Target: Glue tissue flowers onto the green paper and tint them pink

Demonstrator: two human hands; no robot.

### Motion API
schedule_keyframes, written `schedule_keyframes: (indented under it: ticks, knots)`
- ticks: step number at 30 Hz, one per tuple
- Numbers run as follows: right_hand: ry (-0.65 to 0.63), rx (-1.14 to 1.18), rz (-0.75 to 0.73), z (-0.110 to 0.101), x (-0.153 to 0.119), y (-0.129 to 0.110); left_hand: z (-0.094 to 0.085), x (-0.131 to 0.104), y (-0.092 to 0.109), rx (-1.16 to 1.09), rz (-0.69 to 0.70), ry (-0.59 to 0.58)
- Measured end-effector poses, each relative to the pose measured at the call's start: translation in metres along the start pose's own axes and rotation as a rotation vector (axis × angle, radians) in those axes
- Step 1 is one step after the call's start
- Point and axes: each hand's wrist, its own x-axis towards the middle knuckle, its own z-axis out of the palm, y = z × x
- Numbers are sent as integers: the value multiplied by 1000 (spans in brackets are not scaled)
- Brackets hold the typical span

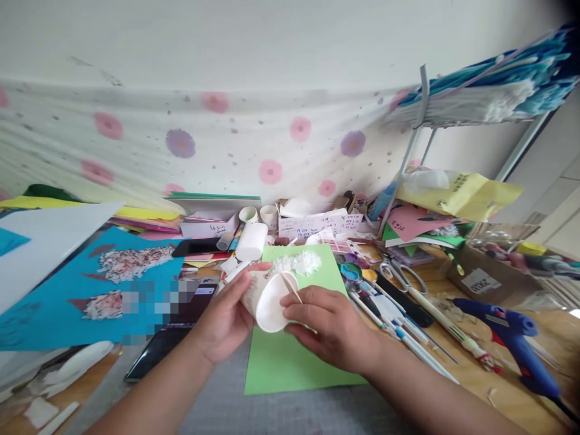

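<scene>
My left hand (229, 314) is closed around a white paper cup (270, 305), which lies tilted with its mouth facing me. My right hand (328, 323) pinches a thin wooden stick (291, 286) at the cup's opening. Part of the stick is hidden by the fingers, and I cannot tell whether its tip touches the inside of the cup. Below both hands lies a light green sheet of paper (290, 365). A heap of white paper scraps (301, 263) rests on its far part, just beyond the cup.
Blue paper (149, 241) carrying shredded-paper shapes lies to the left, beside a dark phone (163, 350). Paint pots (351, 272), pens, scissors (401, 269) and a blue glue gun (507, 329) crowd the right. Behind stand paper cups (269, 217) and a white box (312, 226).
</scene>
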Motion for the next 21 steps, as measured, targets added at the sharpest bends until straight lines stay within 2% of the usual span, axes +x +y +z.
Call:
schedule_keyframes:
  ticks: [3,6,8,10,12,14,18,21]
  knots:
    - [10,185,46,-5,-3,0,-9,-1,18,301,126,102]
    - [106,239,176,-11,-8,5,-14,-9,41,850,257,199]
    - [136,205,269,-10,-12,10,-16,-14,47,1221,303,188]
    - [117,174,327,-7,-15,14,-20,-16,41,1463,299,78]
    - [67,165,356,-2,-18,17,-24,-16,30,1556,237,-59]
    - [19,160,370,1,-20,18,-27,-14,21,1552,171,-95]
    - [-10,182,376,2,-19,15,-25,-17,23,1498,144,83]
    - [-8,281,411,-2,-16,10,-21,-20,29,1539,274,187]
